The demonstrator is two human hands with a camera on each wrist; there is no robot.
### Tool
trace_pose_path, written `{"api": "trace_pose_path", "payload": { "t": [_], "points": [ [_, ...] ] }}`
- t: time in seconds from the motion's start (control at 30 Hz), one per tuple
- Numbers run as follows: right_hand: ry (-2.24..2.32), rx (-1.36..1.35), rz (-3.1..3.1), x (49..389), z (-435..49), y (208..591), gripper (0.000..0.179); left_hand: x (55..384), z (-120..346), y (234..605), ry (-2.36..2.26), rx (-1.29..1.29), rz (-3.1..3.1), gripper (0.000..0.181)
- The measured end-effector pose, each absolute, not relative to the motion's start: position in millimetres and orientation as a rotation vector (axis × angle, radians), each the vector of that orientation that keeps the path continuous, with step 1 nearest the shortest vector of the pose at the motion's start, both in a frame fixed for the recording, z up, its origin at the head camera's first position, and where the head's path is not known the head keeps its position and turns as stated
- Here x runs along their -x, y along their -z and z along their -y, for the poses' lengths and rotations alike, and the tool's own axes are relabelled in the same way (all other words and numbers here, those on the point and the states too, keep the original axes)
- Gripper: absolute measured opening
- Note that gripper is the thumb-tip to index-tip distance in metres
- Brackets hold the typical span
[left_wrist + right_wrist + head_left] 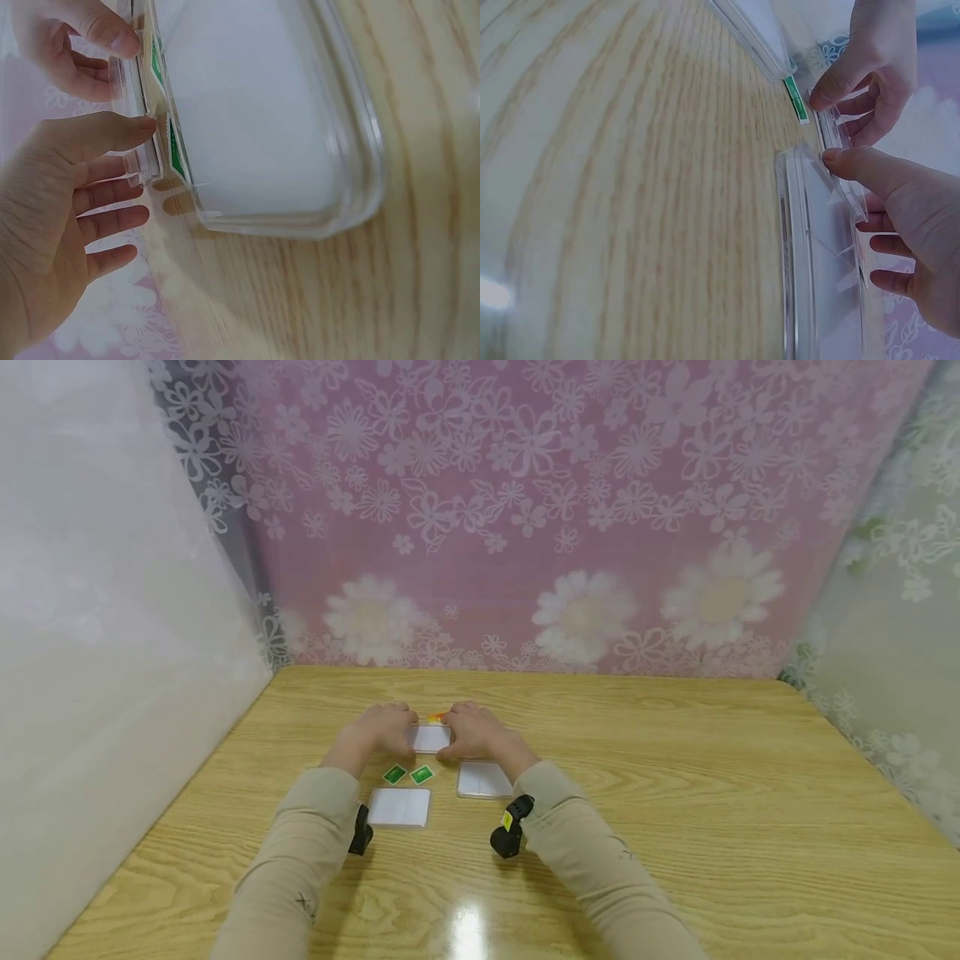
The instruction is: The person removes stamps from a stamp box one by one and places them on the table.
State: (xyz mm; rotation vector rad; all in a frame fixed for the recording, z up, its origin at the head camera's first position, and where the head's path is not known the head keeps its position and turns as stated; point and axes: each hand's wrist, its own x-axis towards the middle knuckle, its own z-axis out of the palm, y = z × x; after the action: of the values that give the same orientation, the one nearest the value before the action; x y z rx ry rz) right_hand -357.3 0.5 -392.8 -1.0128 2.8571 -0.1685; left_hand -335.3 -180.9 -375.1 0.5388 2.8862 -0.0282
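At the far middle of the group, a clear flat plastic case with a white inside is held between both hands. The left hand pinches its left end, thumb on the near side and fingers behind, as the left wrist view shows. On the other end, the right hand grips it the same way, its thumb on the near side in the right wrist view. Two small green cards with white borders lie just nearer than the held case. Something small and orange-yellow shows behind it, mostly hidden.
A similar white-filled case lies at the front left, another case beside the right forearm. Both lie on the wood-grain table. A pink flowered curtain hangs behind, with pale sheets on both sides.
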Motion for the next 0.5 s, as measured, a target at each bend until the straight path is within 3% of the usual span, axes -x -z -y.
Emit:
{"api": "trace_pose_path", "payload": {
  "t": [0.5],
  "points": [
    [0.185, 0.992, -2.84, 358.1, -0.4, 393.7, 0.066, 334.4, 179.5, 374.4, -0.03, -0.504, -2.876, 0.065]
  ]
}}
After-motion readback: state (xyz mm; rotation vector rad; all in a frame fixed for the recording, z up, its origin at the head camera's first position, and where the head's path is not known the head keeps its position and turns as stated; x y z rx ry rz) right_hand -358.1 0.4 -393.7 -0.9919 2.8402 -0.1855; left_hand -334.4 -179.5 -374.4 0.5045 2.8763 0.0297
